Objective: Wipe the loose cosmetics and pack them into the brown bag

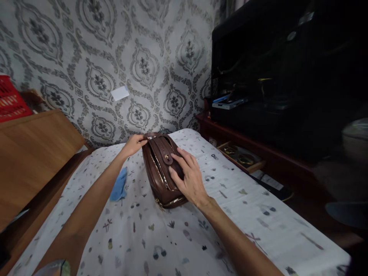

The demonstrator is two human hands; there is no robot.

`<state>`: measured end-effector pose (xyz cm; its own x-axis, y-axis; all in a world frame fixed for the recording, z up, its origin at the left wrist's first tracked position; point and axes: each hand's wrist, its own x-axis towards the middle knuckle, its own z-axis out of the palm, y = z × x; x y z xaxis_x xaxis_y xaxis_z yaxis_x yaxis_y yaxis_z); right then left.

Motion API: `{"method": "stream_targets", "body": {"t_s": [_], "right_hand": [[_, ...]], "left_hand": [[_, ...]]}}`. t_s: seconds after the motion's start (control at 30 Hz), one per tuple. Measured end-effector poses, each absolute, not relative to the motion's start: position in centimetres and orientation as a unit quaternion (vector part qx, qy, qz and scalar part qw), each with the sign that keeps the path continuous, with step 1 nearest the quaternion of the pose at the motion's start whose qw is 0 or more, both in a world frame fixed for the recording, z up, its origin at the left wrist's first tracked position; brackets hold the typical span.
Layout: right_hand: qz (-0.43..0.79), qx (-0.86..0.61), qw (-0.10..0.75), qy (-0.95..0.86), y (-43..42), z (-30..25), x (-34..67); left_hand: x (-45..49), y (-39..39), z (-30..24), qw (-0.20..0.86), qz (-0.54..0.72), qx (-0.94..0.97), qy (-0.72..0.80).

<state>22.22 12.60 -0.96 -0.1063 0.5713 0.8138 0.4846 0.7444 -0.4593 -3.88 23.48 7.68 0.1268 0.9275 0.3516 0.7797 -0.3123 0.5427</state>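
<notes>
A brown leather bag point(160, 171) with gold zips lies on a white patterned bedsheet point(247, 214), its long side running away from me. My right hand point(188, 174) rests flat on top of the bag, fingers spread near a strap with a brass stud. My left hand point(134, 144) reaches to the bag's far end and pinches a tab or zip pull there. A blue cloth point(120, 185) lies on the sheet just left of the bag, under my left forearm.
A wooden board point(31, 153) stands along the bed's left side, with a red crate point(10, 99) behind it. A dark cabinet point(287, 76) with a low wooden shelf point(241, 155) stands to the right. Patterned wallpaper point(120, 50) closes the far end.
</notes>
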Motion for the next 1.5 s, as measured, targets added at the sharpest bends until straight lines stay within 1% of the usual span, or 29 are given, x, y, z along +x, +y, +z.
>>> {"method": "stream_targets", "body": {"t_s": [0.17, 0.3, 0.47, 0.63, 0.8, 0.9, 1.03, 1.27, 1.5], "right_hand": [[0.04, -0.357, 0.565, -0.742, 12.6, -0.9, 22.2], [0.04, -0.357, 0.566, -0.742, 12.5, -0.9, 22.3], [0.038, -0.355, 0.564, -0.744, 12.5, -0.9, 22.2], [0.043, -0.363, 0.559, -0.744, 12.5, -0.9, 22.3], [0.045, -0.373, 0.553, -0.744, 12.4, -0.8, 22.4], [0.045, -0.372, 0.553, -0.744, 12.4, -0.6, 22.4], [0.047, -0.371, 0.554, -0.744, 12.4, -0.2, 22.5], [0.048, -0.377, 0.532, -0.757, 12.2, 0.2, 22.7], [0.007, -0.38, 0.552, -0.742, 12.3, -0.6, 22.3]], "left_hand": [[-2.9, 22.3, 7.7, 0.1, 0.33, 0.741, 0.576], [-1.7, 19.5, 7.7, 0.081, 0.343, 0.754, 0.554], [-0.4, 17.1, 9.0, 0.059, 0.324, 0.778, 0.534], [1.6, 20.4, 10.4, 0.045, 0.304, 0.771, 0.558], [3.5, 24.8, 10.7, 0.035, 0.272, 0.762, 0.586], [3.8, 26.2, 10.4, 0.038, 0.267, 0.751, 0.602], [3.5, 26.5, 9.8, 0.046, 0.293, 0.738, 0.607], [3.9, 23.5, 9.3, 0.079, 0.359, 0.752, 0.547], [4.7, 19.2, 11.0, 0.126, 0.313, 0.81, 0.48]]}}
